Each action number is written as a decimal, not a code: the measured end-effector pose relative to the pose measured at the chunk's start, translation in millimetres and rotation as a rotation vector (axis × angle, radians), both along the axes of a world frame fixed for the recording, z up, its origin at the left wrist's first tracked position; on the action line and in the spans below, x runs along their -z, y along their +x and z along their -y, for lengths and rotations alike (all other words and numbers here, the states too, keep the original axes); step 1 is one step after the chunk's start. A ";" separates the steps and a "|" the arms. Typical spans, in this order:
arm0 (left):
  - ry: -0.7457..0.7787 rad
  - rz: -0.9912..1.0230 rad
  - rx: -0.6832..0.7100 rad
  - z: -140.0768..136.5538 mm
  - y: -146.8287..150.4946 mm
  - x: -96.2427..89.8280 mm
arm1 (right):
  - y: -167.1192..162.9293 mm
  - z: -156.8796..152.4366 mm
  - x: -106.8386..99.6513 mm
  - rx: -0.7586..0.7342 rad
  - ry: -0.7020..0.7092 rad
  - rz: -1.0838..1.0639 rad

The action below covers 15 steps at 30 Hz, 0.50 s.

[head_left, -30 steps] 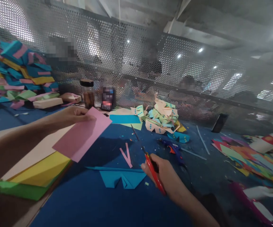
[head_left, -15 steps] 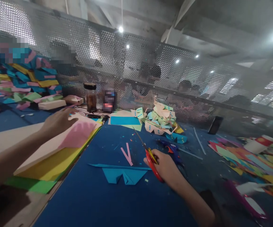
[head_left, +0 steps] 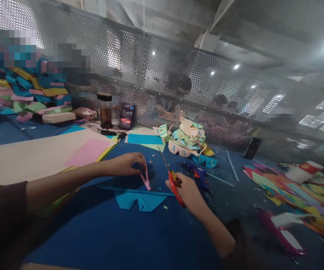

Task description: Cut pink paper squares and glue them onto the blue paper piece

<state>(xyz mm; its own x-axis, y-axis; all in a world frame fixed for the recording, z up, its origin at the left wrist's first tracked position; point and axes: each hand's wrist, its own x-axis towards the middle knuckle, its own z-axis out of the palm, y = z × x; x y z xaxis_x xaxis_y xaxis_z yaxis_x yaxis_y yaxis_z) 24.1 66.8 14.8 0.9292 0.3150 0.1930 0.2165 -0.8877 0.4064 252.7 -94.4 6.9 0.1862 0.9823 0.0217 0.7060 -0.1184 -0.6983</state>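
Observation:
My left hand (head_left: 128, 164) is over the middle of the blue table, thumb and fingertips pinched on a narrow pink paper strip (head_left: 147, 185). The strip hangs from the fingers in a V shape, its upper part partly hidden. My right hand (head_left: 188, 191) is wrapped round the red and yellow handles of a pair of scissors (head_left: 163, 155), whose blades point away from me. Just nearer to me than both hands lies a folded blue paper piece (head_left: 139, 200) with a notched lower edge.
Pink, yellow and green paper sheets (head_left: 38, 153) lie at the left. Beyond the scissors is a heap of folded paper pieces (head_left: 188, 135). A blue glue gun (head_left: 202, 176) lies right of them. A jar (head_left: 105, 112) stands by the mesh; paper scraps (head_left: 279, 183) spread at the right.
My left hand has moved right, from the pink sheet at the left to the pink strip, and has taken hold of it. My right hand still holds the scissors.

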 end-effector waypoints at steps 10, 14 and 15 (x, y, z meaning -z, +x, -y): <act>-0.084 -0.003 0.005 2.3 2.9 6.8 | 5.1 -3.5 10.7 -0.020 -0.009 0.066; -0.045 -0.016 -0.015 2.9 2.6 7.6 | 4.1 -3.3 12.4 -0.017 -0.014 0.079; -0.036 -0.019 -0.019 3.0 2.4 7.7 | 3.8 -3.2 12.0 -0.013 -0.020 0.084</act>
